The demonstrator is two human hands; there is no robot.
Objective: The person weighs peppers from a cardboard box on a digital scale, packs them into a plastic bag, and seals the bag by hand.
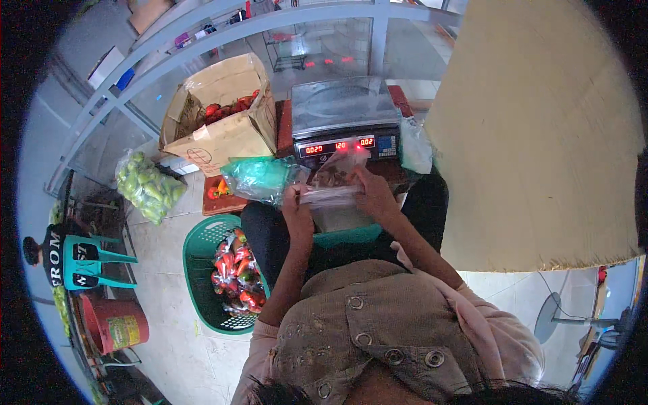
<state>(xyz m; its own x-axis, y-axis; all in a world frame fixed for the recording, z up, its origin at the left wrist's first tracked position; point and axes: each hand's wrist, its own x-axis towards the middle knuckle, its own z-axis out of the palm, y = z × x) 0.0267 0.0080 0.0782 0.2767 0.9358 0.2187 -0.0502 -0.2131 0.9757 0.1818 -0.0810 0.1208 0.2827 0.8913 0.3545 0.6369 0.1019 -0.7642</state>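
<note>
**Both hands on a clear plastic bag in front of the scale**

Head view: The left hand [297, 202] is closed on the left end of a clear plastic bag [334, 182], fingers pinching the folded edge. The right hand [373, 192] grips the right side of the same bag, fingers curled over its top. The bag is held above the lap, just in front of a digital weighing scale [341, 115] whose red display is lit and whose steel pan carries nothing. What the bag holds is dark and cannot be identified.

A green plastic bag [260, 179] lies just left of the hands. An open cardboard box [223, 135] holding red peppers stands left of the scale. A green basket [202, 253] with bagged red peppers sits on the floor by the left knee. A clear bag of green peppers [148, 185] lies further left, and a red bucket [118, 324] stands near the lower left.
</note>
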